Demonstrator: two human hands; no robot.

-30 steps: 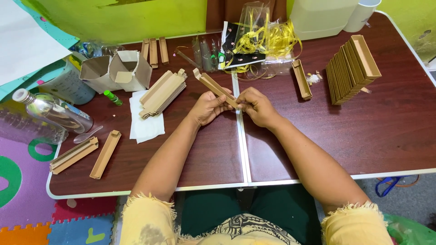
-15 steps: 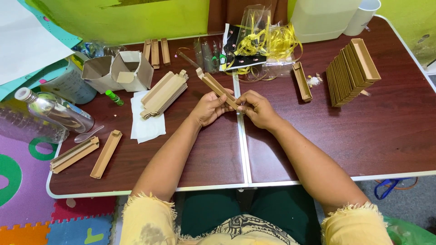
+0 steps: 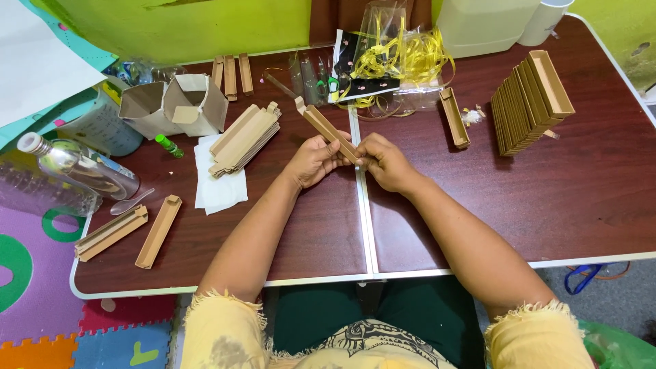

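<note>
Cardboard strip [image 3: 326, 128] between hands; flat stack [image 3: 244, 139] left.

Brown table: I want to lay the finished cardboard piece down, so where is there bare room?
The table is bare on the right, below the row of cardboard trays, and along the front edge under both forearms. The back, with yellow ribbon, and the left, with flat cardboard stack and tissue, are crowded.

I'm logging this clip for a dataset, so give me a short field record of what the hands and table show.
left hand: grips long cardboard strip
right hand: pinches the strip's near end
strip pose: tilted, far end pointing up-left
table: dark brown
right side: row of folded cardboard trays
left side: flat cardboard stack on white tissue
</note>
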